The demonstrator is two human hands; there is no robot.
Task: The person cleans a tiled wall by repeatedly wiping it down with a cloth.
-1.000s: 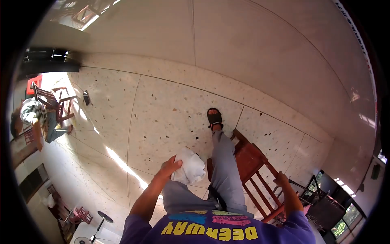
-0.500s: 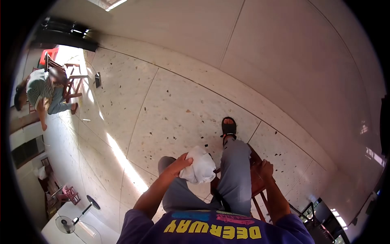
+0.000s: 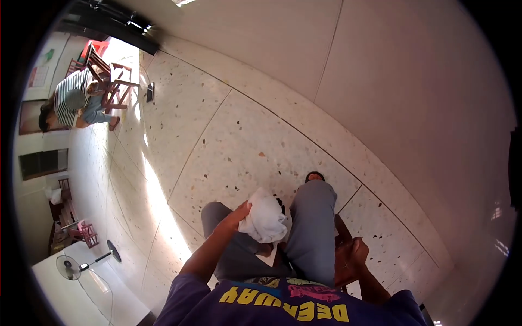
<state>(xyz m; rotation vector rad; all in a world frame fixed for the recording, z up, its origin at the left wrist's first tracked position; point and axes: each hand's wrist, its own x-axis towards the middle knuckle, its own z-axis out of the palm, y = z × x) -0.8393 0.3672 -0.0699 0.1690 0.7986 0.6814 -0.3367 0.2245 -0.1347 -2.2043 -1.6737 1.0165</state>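
A bunched white cloth (image 3: 263, 218) is gripped in my left hand (image 3: 239, 213), above my left thigh and between my knees. The thumb and fingers close on its left side; part of the hand is hidden behind the cloth. Down at my right side, my right hand (image 3: 357, 254) is closed on the edge of a dark red wooden chair (image 3: 343, 239). Much of the chair is hidden by my leg and arm. My right sandalled foot (image 3: 315, 176) shows just beyond my right knee.
A person in a striped shirt (image 3: 72, 98) bends beside a wooden chair (image 3: 117, 84) at the far left. A standing fan (image 3: 69, 267) is at lower left, with a small pink chair (image 3: 87, 233) beyond it. A pale wall (image 3: 391, 98) runs along the right. Sunlight streaks the speckled floor (image 3: 239, 136).
My view has shifted, and my right foot now shows less beyond the knee. My right hand appears lower against the chair. The cloth stays in my left hand. The other person's arm has moved inward.
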